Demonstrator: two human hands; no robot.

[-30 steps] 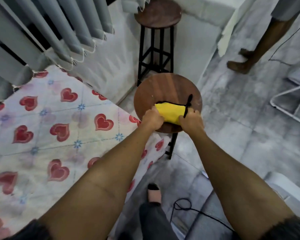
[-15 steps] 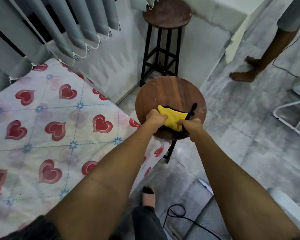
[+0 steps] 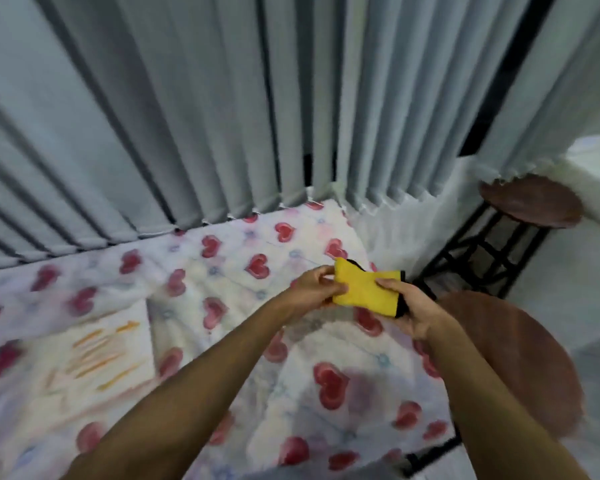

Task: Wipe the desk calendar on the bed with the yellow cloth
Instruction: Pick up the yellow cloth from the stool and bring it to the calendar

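Observation:
A folded yellow cloth [image 3: 366, 289] with black edging is held in the air over the bed [image 3: 243, 341]. My left hand [image 3: 314, 287] pinches its left edge and my right hand [image 3: 413, 306] grips its right side. On the heart-patterned bedspread at the left lies a blurred white sheet with orange marks, seemingly the desk calendar [image 3: 90, 358]. It is well to the left of both hands.
Grey vertical blinds [image 3: 222, 116] hang behind the bed. A round wooden stool [image 3: 513, 358] stands just right of the bed under my right forearm. A second, taller stool [image 3: 530, 202] is at the far right by a white wall.
Both hands lifted the yellow cloth off the round stool and carried it left over the bed. The view swung left and up, and the calendar came into sight.

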